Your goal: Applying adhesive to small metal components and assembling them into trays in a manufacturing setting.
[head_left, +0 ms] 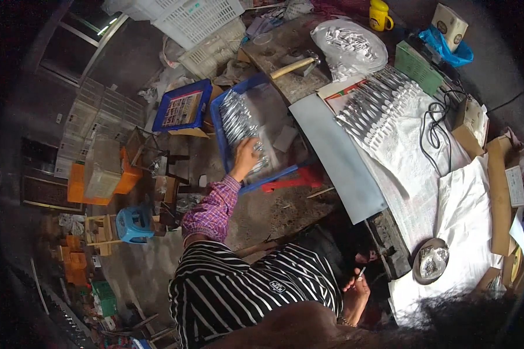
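My left hand point(246, 156) reaches into a blue plastic tray point(218, 125), its fingers curled down at the near end of a row of shiny slender metal pieces point(237, 119). What those fingers hold, if anything, is hidden. Low on the right, beside the bench edge, my right hand point(357, 292) pinches a small slim pale piece point(362, 271) that points upward. On the bench, rows of metal pieces with white ends point(378, 107) lie over white woven cloth point(410, 168).
A hammer point(291, 68) and a bag of small white parts point(349, 49) lie at the back of the bench. A grey sheet point(337, 157) covers its left edge. A metal dish point(431, 261) sits near right. Beneath the tray is a red stool point(288, 179).
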The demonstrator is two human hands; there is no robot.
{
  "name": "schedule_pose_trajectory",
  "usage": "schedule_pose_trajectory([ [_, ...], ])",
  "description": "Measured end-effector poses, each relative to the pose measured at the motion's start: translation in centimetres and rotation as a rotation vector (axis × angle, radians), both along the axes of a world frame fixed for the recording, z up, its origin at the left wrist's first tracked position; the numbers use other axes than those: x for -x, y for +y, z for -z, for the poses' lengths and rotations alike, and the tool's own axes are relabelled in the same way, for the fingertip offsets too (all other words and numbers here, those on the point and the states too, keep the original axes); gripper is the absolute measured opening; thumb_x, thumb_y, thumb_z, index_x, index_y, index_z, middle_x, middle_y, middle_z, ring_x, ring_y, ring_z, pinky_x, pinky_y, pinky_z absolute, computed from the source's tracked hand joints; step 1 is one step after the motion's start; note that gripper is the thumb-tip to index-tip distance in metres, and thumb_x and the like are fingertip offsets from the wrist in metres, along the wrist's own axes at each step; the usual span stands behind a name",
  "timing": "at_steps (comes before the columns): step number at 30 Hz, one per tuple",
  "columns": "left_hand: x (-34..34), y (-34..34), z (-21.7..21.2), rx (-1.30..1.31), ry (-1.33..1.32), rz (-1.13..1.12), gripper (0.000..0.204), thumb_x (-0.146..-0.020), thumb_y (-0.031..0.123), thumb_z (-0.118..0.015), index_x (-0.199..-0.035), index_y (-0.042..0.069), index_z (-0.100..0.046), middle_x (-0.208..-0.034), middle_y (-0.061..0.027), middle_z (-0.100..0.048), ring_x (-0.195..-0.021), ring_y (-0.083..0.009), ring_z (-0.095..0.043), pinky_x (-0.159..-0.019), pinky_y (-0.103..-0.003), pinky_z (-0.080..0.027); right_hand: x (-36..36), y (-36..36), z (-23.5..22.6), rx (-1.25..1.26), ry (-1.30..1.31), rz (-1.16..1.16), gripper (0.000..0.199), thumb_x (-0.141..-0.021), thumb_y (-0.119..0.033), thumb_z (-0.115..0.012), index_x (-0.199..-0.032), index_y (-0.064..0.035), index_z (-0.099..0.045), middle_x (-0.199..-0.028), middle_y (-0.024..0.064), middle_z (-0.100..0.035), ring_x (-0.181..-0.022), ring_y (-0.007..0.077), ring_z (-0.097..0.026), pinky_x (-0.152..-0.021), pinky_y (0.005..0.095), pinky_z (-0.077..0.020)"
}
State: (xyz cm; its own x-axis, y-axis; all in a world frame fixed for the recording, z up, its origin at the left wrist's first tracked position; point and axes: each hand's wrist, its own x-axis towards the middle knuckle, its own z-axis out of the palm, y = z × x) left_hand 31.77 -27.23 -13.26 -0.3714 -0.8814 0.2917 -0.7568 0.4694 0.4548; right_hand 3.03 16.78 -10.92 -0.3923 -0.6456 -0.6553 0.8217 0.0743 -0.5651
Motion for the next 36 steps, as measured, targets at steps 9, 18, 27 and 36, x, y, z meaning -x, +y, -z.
schedule_pose_trajectory([
  [9, -0.6, 1.1, 1.1, 0.124, -0.176, -0.103, 0.038, -0.071, -0.002, -0.061, -0.107, 0.007, -0.054, -0.098, -0.0138, -0.052, -0.095, -0.0338, -0.054, -0.077, -0.041, -0.045, -0.5, 0.1, -0.2, -0.062, 0.068, 0.027, 0.028, -0.092, -0.017, -0.052, -0.113, 0.0023, -0.056, -0.072, 0.0026, -0.056, -0.058, 0.0105, -0.051, -0.053, 0.0232, -0.0434],
  [18, -1.3, 0.3, 2.0, 0.082, -0.123, -0.139, 0.015, -0.074, 0.006, -0.060, -0.087, 0.011, -0.056, -0.082, -0.0115, -0.056, -0.080, -0.0349, -0.057, -0.068, -0.045, -0.045, -0.6, 0.0, -0.2, -0.031, 0.090, 0.007, 0.026, -0.092, -0.015, -0.053, -0.112, 0.0017, -0.057, -0.073, 0.0027, -0.057, -0.060, 0.0102, -0.052, -0.054, 0.0231, -0.0446],
  [27, -1.5, -0.5, 1.8, 0.076, -0.115, -0.121, 0.012, -0.073, 0.009, -0.062, -0.085, 0.011, -0.061, -0.085, -0.0116, -0.060, -0.078, -0.0358, -0.059, -0.064, -0.044, -0.046, -0.5, -0.5, -1.0, -0.067, 0.059, 0.048, 0.027, -0.092, -0.016, -0.054, -0.112, 0.0020, -0.058, -0.072, 0.0029, -0.056, -0.060, 0.0102, -0.052, -0.055, 0.0226, -0.0445],
  [36, 3.4, 1.1, -5.6, -0.105, 0.286, 0.013, 0.014, -0.074, 0.002, -0.066, -0.087, 0.001, -0.061, -0.069, -0.0050, -0.063, -0.060, -0.0101, -0.059, -0.055, -0.024, -0.046, -0.5, 0.0, -1.2, -0.067, 0.088, 0.045, 0.028, -0.091, -0.014, -0.052, -0.112, 0.0039, -0.058, -0.073, 0.0039, -0.058, -0.060, 0.0108, -0.052, -0.056, 0.0224, -0.0434],
])
